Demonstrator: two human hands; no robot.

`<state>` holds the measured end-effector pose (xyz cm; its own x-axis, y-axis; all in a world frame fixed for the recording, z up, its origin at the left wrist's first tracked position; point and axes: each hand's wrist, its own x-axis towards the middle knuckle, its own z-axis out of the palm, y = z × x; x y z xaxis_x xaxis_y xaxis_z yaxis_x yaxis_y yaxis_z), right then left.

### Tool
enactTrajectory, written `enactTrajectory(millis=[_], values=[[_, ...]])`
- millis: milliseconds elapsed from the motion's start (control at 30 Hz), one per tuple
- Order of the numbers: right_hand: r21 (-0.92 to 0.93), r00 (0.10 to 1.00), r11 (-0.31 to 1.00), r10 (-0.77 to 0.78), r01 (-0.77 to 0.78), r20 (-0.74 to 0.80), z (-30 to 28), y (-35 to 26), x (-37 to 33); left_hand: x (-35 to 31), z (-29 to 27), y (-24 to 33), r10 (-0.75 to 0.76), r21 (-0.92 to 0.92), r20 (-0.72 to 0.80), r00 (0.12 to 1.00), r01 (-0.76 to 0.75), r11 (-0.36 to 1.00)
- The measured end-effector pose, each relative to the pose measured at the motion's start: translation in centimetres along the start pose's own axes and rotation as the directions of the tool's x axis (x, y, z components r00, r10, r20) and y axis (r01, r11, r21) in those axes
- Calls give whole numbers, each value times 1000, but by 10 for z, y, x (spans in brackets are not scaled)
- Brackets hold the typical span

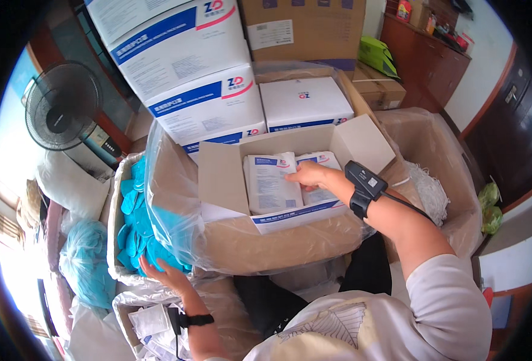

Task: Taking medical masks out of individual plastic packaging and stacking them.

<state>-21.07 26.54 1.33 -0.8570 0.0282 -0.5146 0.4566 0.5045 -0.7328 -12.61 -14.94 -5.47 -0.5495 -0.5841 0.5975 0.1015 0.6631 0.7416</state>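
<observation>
Right hand (309,175) reaches into the open white carton (230,180), fingers curled narrow and resting on the sealed white packets (270,183) stacked inside; cannot tell whether it pinches one or only touches; packets lie flat, long axis running from the near carton wall toward the far wall, printed blue-headed ends pointing away from the person; two stacks side by side, the hand at the seam between them near the far end; carton flaps folded outward left and right; carton sits on a big cardboard box lined with clear plastic sheet (175,228); black wrist device (364,186) with cable on the right forearm. Left hand (166,275) low at the left, fingers spread wide, touching the lower edge of the plastic sheet just beside the pile of blue gloves (135,228) in a bag; similar black strap on that wrist. Closed white-and-blue cartons (199,78) stacked behind; fan (61,114) at far left.
</observation>
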Motion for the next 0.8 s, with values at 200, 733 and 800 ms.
enactTrajectory(millis=[200, 733, 800], values=[[81, 976, 985, -140, 155, -165, 9, 8, 5, -36, 9, 80, 76, -454, 259, 963, 52, 890], [666, 934, 654, -255, 358, -251, -22, -14, -45, -81, 32, 173, 197, -585, 717, 669, 423, 692], [682, 948, 659, -227, 318, -223, -39, -8, -54, -79, 29, 180, 95, -537, 775, 625, 571, 622]])
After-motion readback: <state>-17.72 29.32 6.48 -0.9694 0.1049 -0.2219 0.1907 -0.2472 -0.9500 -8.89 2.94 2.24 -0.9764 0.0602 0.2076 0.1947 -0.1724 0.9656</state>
